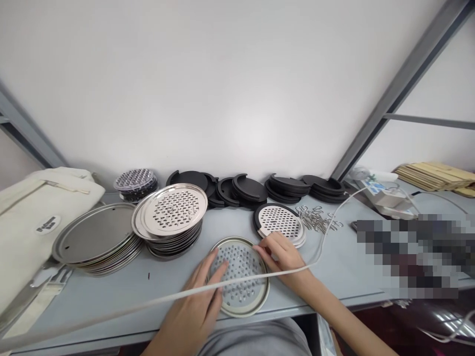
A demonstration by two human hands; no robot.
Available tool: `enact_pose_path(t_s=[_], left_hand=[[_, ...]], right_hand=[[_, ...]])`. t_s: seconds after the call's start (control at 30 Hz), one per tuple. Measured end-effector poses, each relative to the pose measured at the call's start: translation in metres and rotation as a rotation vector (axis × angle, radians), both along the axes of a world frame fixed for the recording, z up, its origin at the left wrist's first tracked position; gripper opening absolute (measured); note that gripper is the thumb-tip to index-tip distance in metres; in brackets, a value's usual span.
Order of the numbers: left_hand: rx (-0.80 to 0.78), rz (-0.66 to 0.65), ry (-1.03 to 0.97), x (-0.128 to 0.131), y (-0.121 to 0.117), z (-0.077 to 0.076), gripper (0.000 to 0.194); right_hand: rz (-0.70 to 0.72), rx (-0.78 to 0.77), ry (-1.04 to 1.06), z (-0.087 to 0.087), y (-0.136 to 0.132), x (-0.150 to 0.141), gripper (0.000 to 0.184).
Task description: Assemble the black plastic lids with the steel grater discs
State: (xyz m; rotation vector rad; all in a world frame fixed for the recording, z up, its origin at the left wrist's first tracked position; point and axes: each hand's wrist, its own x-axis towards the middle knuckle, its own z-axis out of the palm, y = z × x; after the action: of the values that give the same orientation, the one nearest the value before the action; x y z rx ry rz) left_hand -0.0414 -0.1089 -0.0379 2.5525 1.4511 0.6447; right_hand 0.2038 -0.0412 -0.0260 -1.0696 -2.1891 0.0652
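Observation:
A round metal grater disc (239, 272) with raised teeth and a pale rim lies in front of me near the table's front edge. My left hand (198, 296) grips its left side, fingers over the rim and onto the toothed face. At the upper right rim, my right hand (280, 254) pinches the edge with bent fingers; its fingertips are partly hidden. Just beyond that hand is another grater disc (280, 221), set in a black ring holder (257, 220) above pale discs. A white cable crosses in front of both hands.
Left are stacks of grater discs (176, 210) and plain metal discs (98, 232), beside a cream bag (33, 217). Black round holders (248, 188) line the wall. Metal clips (315, 217) lie to the right. The white cable (166, 299) spans the workspace; cardboard pieces (434, 177) sit far right.

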Motion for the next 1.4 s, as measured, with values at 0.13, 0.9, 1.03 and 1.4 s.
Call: enact_pose_path(t_s=[0.13, 0.9, 1.03, 1.4], left_hand=[[0.028, -0.063, 0.056, 0.001, 0.000, 0.007, 0.050], [0.562, 0.352, 0.154, -0.026, 0.052, 0.082, 0.029], [0.611, 0.354, 0.204, -0.029, 0.061, 0.084, 0.017], [0.948, 0.398, 0.012, -0.019, 0.050, 0.095, 0.019]], right_hand=[[-0.047, 0.074, -0.008, -0.001, 0.001, 0.004, 0.024], [0.067, -0.055, 0.154, -0.002, 0.003, 0.014, 0.037], [0.082, -0.123, 0.209, -0.002, 0.005, 0.014, 0.033], [0.069, -0.184, 0.251, 0.000, 0.005, 0.012, 0.024]])
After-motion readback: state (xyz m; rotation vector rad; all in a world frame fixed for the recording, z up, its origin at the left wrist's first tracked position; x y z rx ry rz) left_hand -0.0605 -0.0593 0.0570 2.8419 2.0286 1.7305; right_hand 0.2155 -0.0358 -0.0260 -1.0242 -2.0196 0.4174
